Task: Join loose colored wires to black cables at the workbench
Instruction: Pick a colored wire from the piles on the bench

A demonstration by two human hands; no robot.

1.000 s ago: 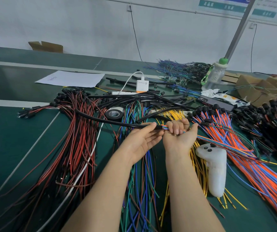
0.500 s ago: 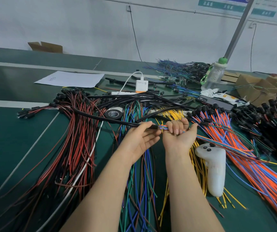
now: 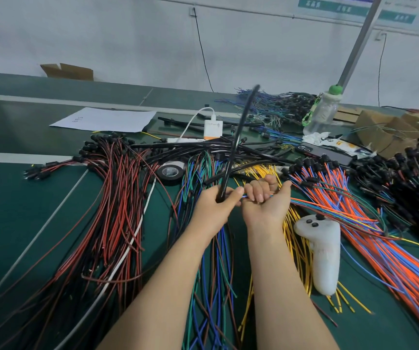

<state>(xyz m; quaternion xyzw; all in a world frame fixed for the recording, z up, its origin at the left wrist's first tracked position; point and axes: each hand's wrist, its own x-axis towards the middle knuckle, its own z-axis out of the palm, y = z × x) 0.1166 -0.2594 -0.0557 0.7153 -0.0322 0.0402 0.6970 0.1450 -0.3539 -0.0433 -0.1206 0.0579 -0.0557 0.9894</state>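
My left hand (image 3: 214, 205) grips the near end of a black cable (image 3: 237, 137), which stands up and away from the hand, blurred at its far tip. My right hand (image 3: 266, 200), palm up with fingers curled, holds a small bundle of coloured wires (image 3: 329, 212) that trails off to the right. The wire ends meet the cable end between my two hands. More black cables (image 3: 203, 147) lie crossed on the green bench behind my hands.
Red-and-black wire bundles (image 3: 117, 203) lie to the left, blue and green wires (image 3: 216, 274) under my arms, yellow wires (image 3: 297, 243) and a white controller (image 3: 323, 253) to the right. Orange and blue wires (image 3: 393, 253) fan right. A tape roll (image 3: 170, 171), charger (image 3: 212, 127), bottle (image 3: 323, 109) and paper (image 3: 107, 120) sit behind.
The black cable, which lay stretched to the left over the bench, has swung up to stand nearly upright. My left hand has closed round its end. My right hand stays put.
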